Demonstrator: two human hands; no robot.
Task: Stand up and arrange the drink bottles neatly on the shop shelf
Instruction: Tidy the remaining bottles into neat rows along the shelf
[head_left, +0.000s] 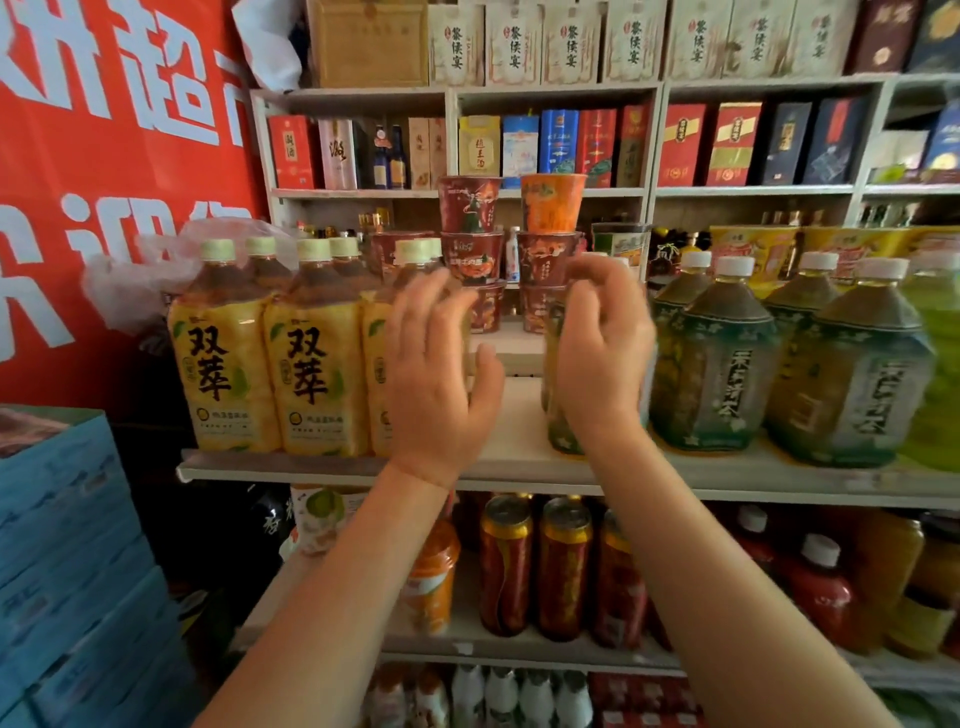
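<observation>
Bottles mostly upright already: yellow-label bottles (270, 353) stand in a tidy row at the left of the shelf (519, 467), green-label bottles (727, 358) stand grouped at the right. A gap of bare shelf sits between the groups. Right hand (605, 343) is in front of one green-label bottle (558, 415) at the edge of that gap; motion blur, so can't tell whether it grips it or just hovers. Left hand (441, 374) has fingers spread, holding nothing, just beside the third yellow bottle (376, 364). Judging by this, what's left is closing the gap and squaring the rows.
</observation>
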